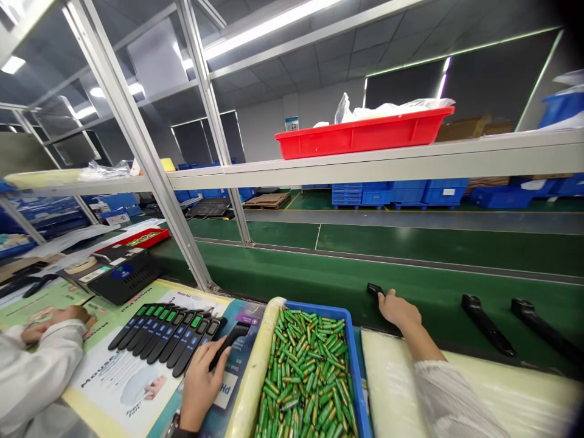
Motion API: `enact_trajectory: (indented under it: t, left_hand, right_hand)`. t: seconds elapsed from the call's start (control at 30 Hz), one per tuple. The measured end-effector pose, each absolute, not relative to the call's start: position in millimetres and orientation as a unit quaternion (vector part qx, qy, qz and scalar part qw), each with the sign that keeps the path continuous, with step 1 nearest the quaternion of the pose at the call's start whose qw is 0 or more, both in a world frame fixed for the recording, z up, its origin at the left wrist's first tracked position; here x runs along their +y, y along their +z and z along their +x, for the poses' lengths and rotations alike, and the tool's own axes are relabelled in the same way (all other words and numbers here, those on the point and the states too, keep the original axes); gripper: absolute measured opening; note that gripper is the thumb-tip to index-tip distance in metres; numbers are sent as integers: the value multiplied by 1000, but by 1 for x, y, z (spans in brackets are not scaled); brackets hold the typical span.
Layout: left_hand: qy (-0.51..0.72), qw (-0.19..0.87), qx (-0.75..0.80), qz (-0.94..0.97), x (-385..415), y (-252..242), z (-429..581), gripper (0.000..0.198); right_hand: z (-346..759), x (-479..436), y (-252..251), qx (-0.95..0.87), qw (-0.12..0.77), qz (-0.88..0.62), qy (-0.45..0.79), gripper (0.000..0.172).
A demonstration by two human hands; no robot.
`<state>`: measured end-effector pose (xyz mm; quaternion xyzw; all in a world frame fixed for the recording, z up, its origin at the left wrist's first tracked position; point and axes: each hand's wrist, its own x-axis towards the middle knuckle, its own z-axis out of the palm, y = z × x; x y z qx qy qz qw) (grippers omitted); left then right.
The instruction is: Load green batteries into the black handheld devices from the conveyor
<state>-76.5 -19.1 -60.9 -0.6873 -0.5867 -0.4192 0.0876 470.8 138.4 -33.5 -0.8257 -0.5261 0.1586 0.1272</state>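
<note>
My left hand is closed around a slim black handheld device, just right of a row of similar devices with small displays, several of them lit green. Over the green conveyor belt, my right hand grips the end of another black handheld device, partly covered by the fingers. Between my hands stands a blue bin filled with green batteries. Further right, two more black devices lie apart on the belt.
At far left are a co-worker's hands and white sleeves. A black box-shaped unit stands behind the device row. Yellowish foam padding lines the near edge. A metal post and a shelf with a red tray rise over the belt.
</note>
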Motion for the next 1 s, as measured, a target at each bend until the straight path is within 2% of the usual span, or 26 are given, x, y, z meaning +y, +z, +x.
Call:
enact_trajectory:
  t: [0.33,0.5,0.6,0.67,0.73,0.77,0.83,0.9,0.93,1.0]
  left_hand:
    - [-466,14,-556,-688,-37,-42,-55,29]
    - [-468,26,-532,-705,-42,-25,-51,29]
    - [-441,33,-487,-753,-40,-13,-38,32]
    - [-412,28,-463,-785,-37,-4,-26,33]
    - [-384,15,-441,-811,-35,2,-15,35]
    - [-376,9,-429,-821,-35,3,-11,36]
    - [-383,-3,-418,-824,-33,2,-12,35]
    - [-406,-1,-445,-798,-29,-5,-24,30]
    - [-417,9,-474,-775,-27,-10,-33,28]
    - [-417,43,-547,-725,-20,-23,-53,29]
  right_hand:
    - [511,114,-15,-415,143,-891,120,54]
    - [486,98,0,-427,197,-882,10,67]
    - [417,81,10,-593,257,-763,18,67]
    - [355,59,16,-760,333,-533,162,65]
    - [296,31,22,-842,292,-352,285,68]
    - [273,17,26,-856,277,-310,307,73]
    - [245,-8,35,-867,266,-291,304,60]
    - [240,-23,43,-867,284,-314,263,40]
    - [244,-26,46,-864,308,-324,233,35]
    - [256,-27,46,-839,401,-330,161,38]
